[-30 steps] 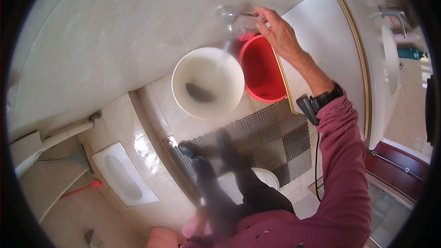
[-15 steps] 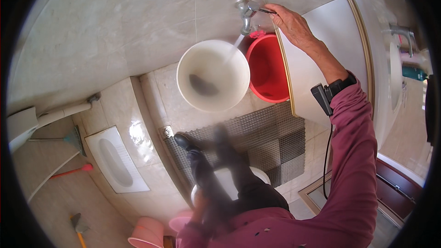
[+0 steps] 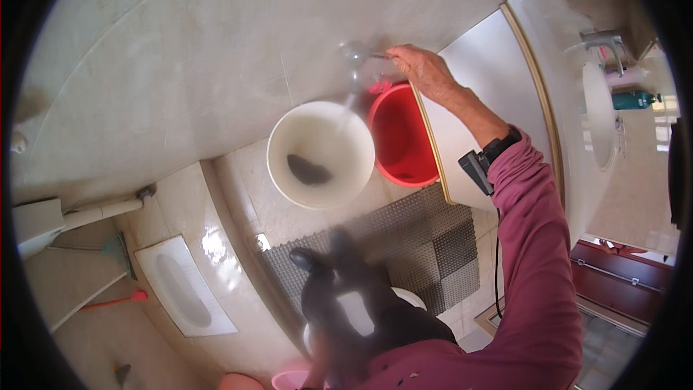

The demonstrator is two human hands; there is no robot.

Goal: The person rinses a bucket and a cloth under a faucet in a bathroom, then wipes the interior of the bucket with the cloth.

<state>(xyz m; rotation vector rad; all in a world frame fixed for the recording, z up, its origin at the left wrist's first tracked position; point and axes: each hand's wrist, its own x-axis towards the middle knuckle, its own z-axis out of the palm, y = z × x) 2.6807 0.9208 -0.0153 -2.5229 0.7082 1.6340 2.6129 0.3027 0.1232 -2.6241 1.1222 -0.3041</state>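
At the wall, my right hand point(image 3: 422, 71) has its fingers closed on the lever of a silver tap point(image 3: 355, 54). A stream of water falls from its spout into a large white bucket point(image 3: 276, 166), where a dark grey object point(image 3: 309, 170) lies; its kind I cannot make out. My left hand point(image 3: 322, 352) is low beside my leg, smeared by motion and partly hidden, so its fingers do not show. A red bucket point(image 3: 404, 137) stands right of the white one, just under my right forearm.
A white cabinet panel point(image 3: 498, 65) with gold trim borders the right side, below a washbasin point(image 3: 599, 112). Grey textured mats point(image 3: 447, 245) cover the floor near my feet. At left is a squat toilet point(image 3: 184, 285); a pink basin point(image 3: 289, 379) sits at the lower edge.
My view has tilted, so the tap and buckets sit lower and slightly left. My right hand remains on the tap lever, and water still runs. My legs have shifted a little.
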